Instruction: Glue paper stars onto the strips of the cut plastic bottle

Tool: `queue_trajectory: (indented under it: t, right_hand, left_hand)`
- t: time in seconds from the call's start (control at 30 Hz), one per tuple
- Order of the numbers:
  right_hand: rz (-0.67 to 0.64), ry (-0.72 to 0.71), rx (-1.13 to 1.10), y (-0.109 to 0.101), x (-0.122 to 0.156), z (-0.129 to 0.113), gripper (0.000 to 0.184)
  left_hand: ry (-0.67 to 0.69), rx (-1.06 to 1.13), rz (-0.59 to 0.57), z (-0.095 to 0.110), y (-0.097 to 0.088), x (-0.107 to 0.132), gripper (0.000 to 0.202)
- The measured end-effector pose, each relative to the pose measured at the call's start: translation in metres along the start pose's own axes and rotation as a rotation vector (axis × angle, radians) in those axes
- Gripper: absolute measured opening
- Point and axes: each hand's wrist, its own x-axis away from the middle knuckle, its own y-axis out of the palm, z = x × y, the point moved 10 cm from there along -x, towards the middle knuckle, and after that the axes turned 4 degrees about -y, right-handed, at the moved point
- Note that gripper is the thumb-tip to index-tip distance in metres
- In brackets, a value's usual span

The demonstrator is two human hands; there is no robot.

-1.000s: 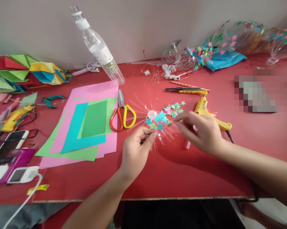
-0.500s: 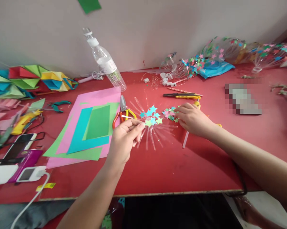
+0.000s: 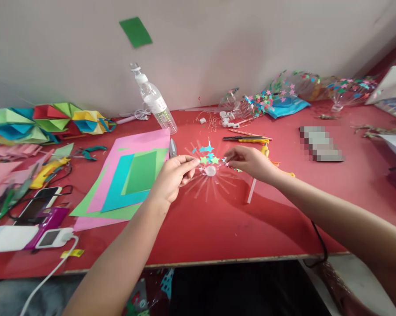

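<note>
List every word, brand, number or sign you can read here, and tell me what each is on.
No text reads clearly.
Bottle label: faint marks, too blurred to read.
Yellow tag: any print is too small to read.
Blue packet: no readable lettering.
White gadget with the cable: nothing readable on its dark screen.

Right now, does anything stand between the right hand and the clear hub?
Nothing visible blocks the right hand: there are only small stars close by, and thin strips fanning out from the clear hub.
</note>
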Motion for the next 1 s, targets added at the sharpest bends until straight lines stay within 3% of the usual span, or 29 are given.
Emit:
queue_trajectory:
  t: [0.17, 0.33, 0.57, 0.77, 1.0]
  right_hand:
    - [0.134, -0.010, -0.037, -0.012, -0.022, 0.000, 0.014]
    - [0.175, -0.004, -0.041, -0.014, -0.036, 0.005, 0.018]
    - [0.199, 0.017, -0.022, -0.016, -0.031, 0.010, 0.017]
    - [0.195, 0.040, -0.008, -0.016, -0.030, 0.019, 0.019]
    - [0.145, 0.008, -0.060, -0.005, -0.030, 0.015, 0.022]
  left_hand:
    - [-0.002, 0.013, -0.006, -0.005, -0.008, -0.006, 0.025]
    - [0.020, 0.051, -0.033, -0.008, -0.007, -0.007, 0.024]
    - [0.133, -0.083, 0.090, -0.003, -0.018, 0.000, 0.022]
    - [0.004, 0.022, -0.008, -0.023, -0.011, 0.000, 0.024]
    - [-0.022, 0.060, 0.034, -0.024, -0.014, 0.004, 0.025]
